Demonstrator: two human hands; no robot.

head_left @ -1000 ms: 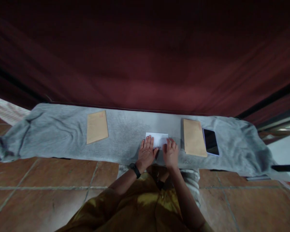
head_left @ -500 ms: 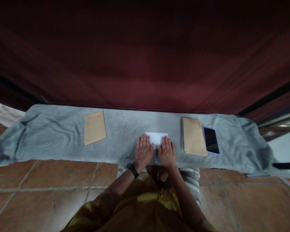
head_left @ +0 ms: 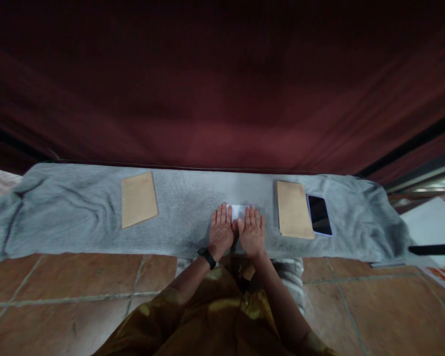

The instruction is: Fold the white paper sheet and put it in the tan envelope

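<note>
A small white sheet of paper (head_left: 239, 210) lies on the grey cloth, largely hidden beneath both hands. My left hand (head_left: 221, 230), with a dark watch at the wrist, rests flat over its left side, fingers stretched forward. Flat over the right side is my right hand (head_left: 252, 232), its fingers also extended and slightly spread. The thumbs are close together near the middle of the paper. Neither hand grips anything.
One brown envelope (head_left: 139, 200) lies to the left on the grey cloth (head_left: 187, 198). To the right are stacked brown envelopes (head_left: 294, 210) beside a phone (head_left: 319, 215). A dark red curtain (head_left: 222, 113) hangs behind. White paper (head_left: 432, 225) shows at far right.
Both hands have moved slightly closer together and cover more of the white paper. The view has shifted a little; the envelopes and phone keep their places on the cloth.
</note>
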